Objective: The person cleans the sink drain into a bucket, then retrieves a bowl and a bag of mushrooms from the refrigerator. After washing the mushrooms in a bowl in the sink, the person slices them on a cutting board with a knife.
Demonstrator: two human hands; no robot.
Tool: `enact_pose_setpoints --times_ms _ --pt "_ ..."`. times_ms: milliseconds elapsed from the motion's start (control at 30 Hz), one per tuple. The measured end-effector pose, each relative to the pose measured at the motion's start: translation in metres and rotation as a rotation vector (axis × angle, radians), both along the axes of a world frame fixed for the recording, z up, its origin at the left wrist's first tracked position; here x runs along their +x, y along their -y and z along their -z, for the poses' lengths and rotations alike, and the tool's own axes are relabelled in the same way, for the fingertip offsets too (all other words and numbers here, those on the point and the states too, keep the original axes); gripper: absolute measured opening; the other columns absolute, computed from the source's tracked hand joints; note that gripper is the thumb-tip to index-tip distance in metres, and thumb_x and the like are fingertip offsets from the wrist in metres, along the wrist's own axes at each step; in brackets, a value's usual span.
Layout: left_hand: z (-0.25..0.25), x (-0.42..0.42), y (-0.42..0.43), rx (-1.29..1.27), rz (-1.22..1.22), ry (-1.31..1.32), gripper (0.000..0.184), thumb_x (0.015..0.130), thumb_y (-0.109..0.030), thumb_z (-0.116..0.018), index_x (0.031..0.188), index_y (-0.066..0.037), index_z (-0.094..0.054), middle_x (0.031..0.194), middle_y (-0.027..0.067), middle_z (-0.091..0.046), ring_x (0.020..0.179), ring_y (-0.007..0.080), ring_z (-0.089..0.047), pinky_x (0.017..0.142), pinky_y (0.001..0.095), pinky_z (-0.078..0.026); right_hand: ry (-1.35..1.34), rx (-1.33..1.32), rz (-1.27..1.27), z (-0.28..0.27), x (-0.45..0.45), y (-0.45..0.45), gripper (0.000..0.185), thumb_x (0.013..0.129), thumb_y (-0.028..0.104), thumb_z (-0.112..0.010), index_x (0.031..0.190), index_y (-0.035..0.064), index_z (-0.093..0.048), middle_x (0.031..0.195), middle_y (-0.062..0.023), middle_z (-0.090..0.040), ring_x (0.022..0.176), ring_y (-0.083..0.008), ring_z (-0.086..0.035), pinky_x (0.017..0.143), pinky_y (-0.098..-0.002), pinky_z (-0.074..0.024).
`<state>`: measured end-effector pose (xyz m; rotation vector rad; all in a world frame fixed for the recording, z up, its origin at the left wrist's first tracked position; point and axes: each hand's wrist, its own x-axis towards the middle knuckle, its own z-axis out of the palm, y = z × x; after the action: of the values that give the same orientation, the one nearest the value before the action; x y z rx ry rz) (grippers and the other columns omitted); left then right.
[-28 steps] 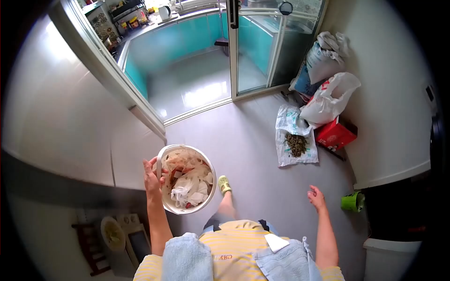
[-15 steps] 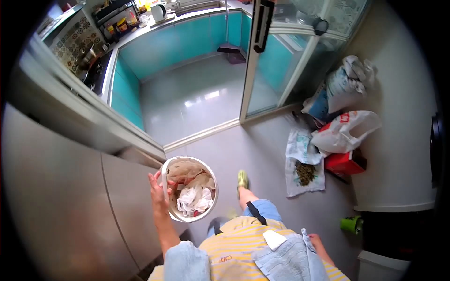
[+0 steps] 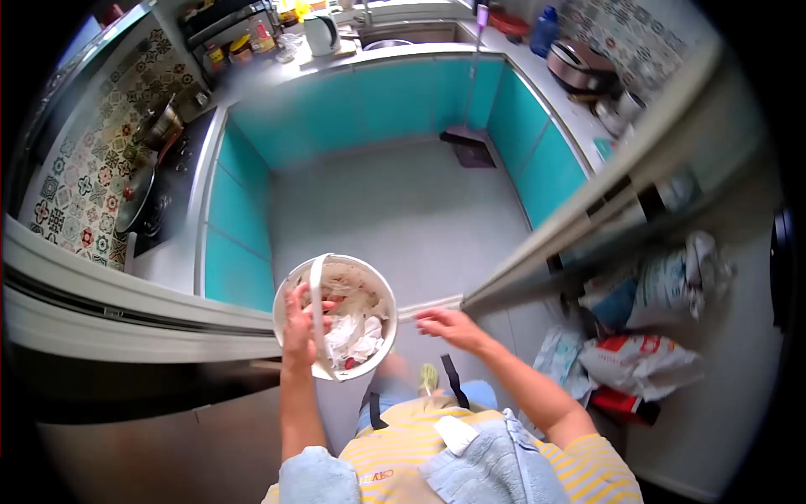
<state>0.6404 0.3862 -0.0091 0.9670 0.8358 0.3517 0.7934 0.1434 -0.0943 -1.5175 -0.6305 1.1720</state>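
Note:
A white bucket (image 3: 388,323) hangs in front of me with its handle upright. My left hand (image 3: 300,328) is hooked round the bucket's handle. Inside the bucket lie crumpled white plastic bags (image 3: 357,338) and other rubbish, with a small red bit near the bottom. To the right of the bucket, apart from it, my right hand (image 3: 449,326) is stretched forward with nothing in it, its fingers loosely extended. The door track on the floor runs close beyond that hand.
Ahead is a kitchen with teal cabinets (image 3: 361,105), a stove (image 3: 172,181) at left and a rice cooker (image 3: 579,67) at right. A dustpan (image 3: 473,154) stands in the back corner. Door frames flank me, and plastic bags (image 3: 642,361) lie at right.
I have moved forward to the kitchen doorway with the bucket. My right hand has come up from my side and reaches out ahead. The sliding door now appears at right.

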Motion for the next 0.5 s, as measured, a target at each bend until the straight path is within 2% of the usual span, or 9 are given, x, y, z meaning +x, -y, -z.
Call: enact_pose_setpoints --times_ms 100,167,233,267,300,367,433,467,500 --pt "0.028 0.084 -0.017 -0.035 0.1 0.071 0.068 0.085 -0.064 -0.03 0.129 -0.012 -0.027 0.084 0.0122 -0.057 0.06 0.0145 -0.053 0.057 0.0279 -0.046 -0.113 0.12 -0.044 -0.044 0.032 -0.087 0.05 0.09 0.027 -0.047 0.13 -0.0002 -0.033 0.111 -0.0124 -0.054 0.104 -0.0183 -0.053 0.09 -0.0302 -0.0406" --pt "0.036 0.135 -0.027 -0.04 0.112 0.06 0.069 0.084 -0.064 -0.032 0.127 -0.011 -0.029 0.086 0.0126 -0.056 0.063 0.0162 -0.055 0.061 0.0307 -0.047 -0.323 0.213 0.107 -0.031 0.052 -0.128 0.05 0.09 0.028 -0.047 0.129 0.0008 -0.032 0.111 -0.0113 -0.054 0.096 -0.017 -0.057 0.078 -0.0281 -0.0465" --pt "0.045 0.187 -0.032 -0.099 0.152 0.057 0.068 0.084 -0.063 -0.034 0.126 -0.01 -0.03 0.091 0.0127 -0.054 0.071 0.0183 -0.057 0.07 0.0315 -0.048 -0.56 0.159 0.212 -0.04 0.087 -0.154 0.043 0.09 0.031 -0.048 0.122 0.0052 -0.037 0.108 -0.0088 -0.054 0.081 -0.0147 -0.061 0.062 -0.0273 -0.0495" --pt "0.048 0.214 -0.036 -0.14 0.193 0.043 0.068 0.085 -0.061 -0.033 0.13 -0.01 -0.026 0.092 0.0108 -0.053 0.075 0.0162 -0.055 0.07 0.0314 -0.047 -0.424 0.182 0.278 -0.026 0.103 -0.166 0.037 0.089 0.035 -0.049 0.115 0.0101 -0.042 0.104 -0.0061 -0.055 0.068 -0.0135 -0.061 0.051 -0.0279 -0.0483" --pt "0.048 0.235 -0.044 -0.172 0.211 0.027 0.068 0.087 -0.059 -0.032 0.134 -0.011 -0.022 0.093 0.0089 -0.053 0.079 0.0141 -0.054 0.071 0.0313 -0.046 -0.323 0.104 0.35 -0.038 0.119 -0.179 0.037 0.088 0.037 -0.049 0.114 0.0121 -0.041 0.098 -0.0063 -0.055 0.065 -0.0125 -0.059 0.05 -0.0264 -0.0479" --pt "0.066 0.286 -0.056 -0.082 0.386 -0.037 0.069 0.086 -0.061 -0.029 0.135 -0.012 -0.021 0.109 0.0109 -0.052 0.087 0.0142 -0.052 0.074 0.0313 -0.043 -0.219 0.0 0.468 -0.011 0.168 -0.19 0.041 0.089 0.034 -0.048 0.122 0.0112 -0.04 0.088 -0.005 -0.056 0.061 -0.0106 -0.057 0.05 -0.0233 -0.0457" --pt "0.09 0.331 -0.069 0.062 0.538 -0.05 0.071 0.086 -0.062 -0.028 0.135 -0.012 -0.021 0.117 0.0119 -0.05 0.093 0.0159 -0.052 0.078 0.0305 -0.042 -0.157 -0.108 0.547 0.012 0.213 -0.189 0.034 0.088 0.031 -0.049 0.113 0.007 -0.048 0.073 -0.0047 -0.056 0.055 -0.0094 -0.053 0.046 -0.0217 -0.0437" --pt "0.071 0.353 -0.079 0.121 0.706 -0.191 0.072 0.086 -0.062 -0.028 0.136 -0.01 -0.023 0.125 0.013 -0.046 0.106 0.0184 -0.046 0.087 0.0296 -0.038 -0.174 -0.09 0.568 0.023 0.241 -0.186 0.028 0.087 0.029 -0.05 0.099 0.0048 -0.056 0.065 -0.0033 -0.055 0.05 -0.0086 -0.05 0.045 -0.0215 -0.0425" --pt "0.083 0.374 -0.09 0.19 0.685 -0.099 0.067 0.088 -0.056 -0.034 0.133 -0.008 -0.029 0.12 0.0109 -0.049 0.099 0.0164 -0.05 0.085 0.0264 -0.038 -0.27 -0.132 0.695 0.007 0.265 -0.181 0.025 0.086 0.029 -0.052 0.087 0.0047 -0.059 0.062 -0.0022 -0.053 0.048 -0.0073 -0.047 0.043 -0.0207 -0.0396"
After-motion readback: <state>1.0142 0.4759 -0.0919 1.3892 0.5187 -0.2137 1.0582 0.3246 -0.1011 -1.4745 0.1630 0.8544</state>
